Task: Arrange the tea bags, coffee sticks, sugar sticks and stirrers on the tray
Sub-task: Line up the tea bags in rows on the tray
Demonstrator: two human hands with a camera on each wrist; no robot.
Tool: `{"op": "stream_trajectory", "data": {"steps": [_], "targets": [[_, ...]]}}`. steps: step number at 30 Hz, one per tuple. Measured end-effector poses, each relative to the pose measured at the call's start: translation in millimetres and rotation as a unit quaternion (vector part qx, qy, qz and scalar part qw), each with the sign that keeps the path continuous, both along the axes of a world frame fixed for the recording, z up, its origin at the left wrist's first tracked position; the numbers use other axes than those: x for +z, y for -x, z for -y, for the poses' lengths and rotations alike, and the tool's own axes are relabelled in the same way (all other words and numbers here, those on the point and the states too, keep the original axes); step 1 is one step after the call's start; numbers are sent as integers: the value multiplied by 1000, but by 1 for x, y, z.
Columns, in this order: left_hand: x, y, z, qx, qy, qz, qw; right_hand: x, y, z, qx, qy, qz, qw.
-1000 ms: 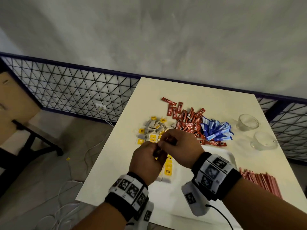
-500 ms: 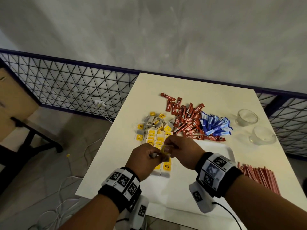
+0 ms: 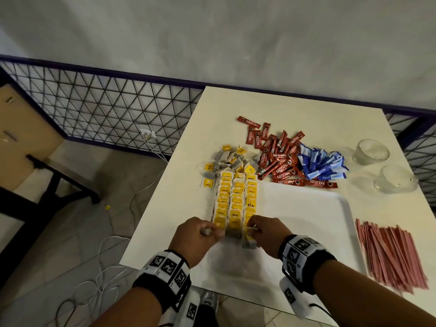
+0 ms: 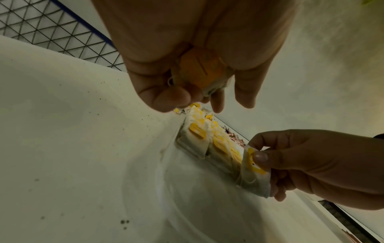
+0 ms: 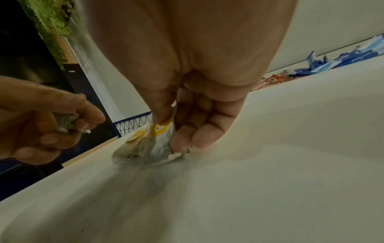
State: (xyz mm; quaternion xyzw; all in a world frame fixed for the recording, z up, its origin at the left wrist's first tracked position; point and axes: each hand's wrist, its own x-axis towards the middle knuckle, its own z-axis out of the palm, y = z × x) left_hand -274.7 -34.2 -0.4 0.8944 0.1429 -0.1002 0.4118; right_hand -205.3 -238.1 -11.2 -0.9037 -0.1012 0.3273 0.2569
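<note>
**Head view: hands split apart, each with a tea bag, at the near end of the rows**

Head view shows the right hand grasping a tea bag between thumb and fingers, its lower edge touching the tray at the near end of the rightmost row. The left hand is curled round a second tea bag, held just above the tray's near-left edge.

Half a second ago both hands met over one spot, working the bags between them; now they have parted, one bag each. That suggests the pair has been separated and the right one is going down first.

Beyond the hands, three rows of tea bags run away along the tray's left side. Past them, on the table, lie loose tea bags, the coffee sticks and the sugar sticks, with the stirrers to the right of the tray. The rows look longer than a second ago; the other three kinds are untouched, so most of the task remains.
</note>
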Motion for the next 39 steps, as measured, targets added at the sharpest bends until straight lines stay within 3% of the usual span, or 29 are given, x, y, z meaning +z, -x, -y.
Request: {"op": "stream_trajectory", "data": {"steps": [11,14,17,20,25,28,29,30,32,33,34,36,39], "targets": [[-1,1,-7,-13,-3,17,1000,-21,-1,-6,1,55,91,994],[-2,3,-6,-23,-3,6,1000,-18,3,-2,-8,21,121,992],[-4,4,-5,-21,10,-6,1000,-15,8,5,59,-29,130,989],[-9,2,-3,-17,15,-6,1000,-14,10,6,133,-24,112,984],[-11,-3,0,-15,21,9,1000,-15,10,1,119,16,133,984],[-8,-6,6,29,136,-42,989,-9,10,-3,131,46,135,981],[-5,-8,9,75,229,-75,968,-5,9,-4,123,48,144,981],[-2,-9,11,131,341,-109,924,1,7,-5,108,36,155,981],[5,-11,12,213,540,-158,799,16,4,-10,81,-46,201,975],[8,-12,12,230,599,-168,748,23,1,-12,75,-94,224,967],[12,-13,11,238,634,-171,715,31,0,-15,78,-131,237,959],[16,-16,12,246,662,-168,688,44,-2,-22,107,-165,248,949],[23,-19,16,251,671,-160,679,55,-2,-31,175,-161,255,937]]}}
